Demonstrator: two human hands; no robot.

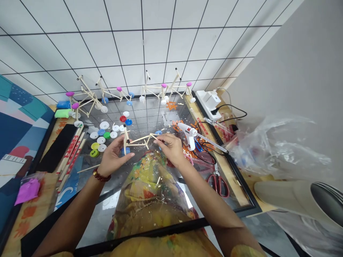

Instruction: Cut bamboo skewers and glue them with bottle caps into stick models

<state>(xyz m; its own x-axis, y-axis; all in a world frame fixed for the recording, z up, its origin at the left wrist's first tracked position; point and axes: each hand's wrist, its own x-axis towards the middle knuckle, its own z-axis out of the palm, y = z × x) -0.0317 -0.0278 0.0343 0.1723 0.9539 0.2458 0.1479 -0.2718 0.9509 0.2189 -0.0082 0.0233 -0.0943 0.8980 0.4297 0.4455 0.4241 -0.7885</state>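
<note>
Between my hands is a small model bicycle built of pale wooden sticks, with dark tips on its handlebar. My left hand grips its front end, beside a blue bottle cap that serves as a wheel. The fingers of my right hand pinch the rear end of the frame, where another blue cap shows just behind the fingertips. What exactly lies between those fingertips is partly hidden. Loose bottle caps in white, green, yellow and blue lie left of the model.
Several similar model bicycles with pink seats stand along the tiled wall. At right are a white glue gun, red-handled scissors, a power strip and plastic bags. Wooden sticks and black strips lie left.
</note>
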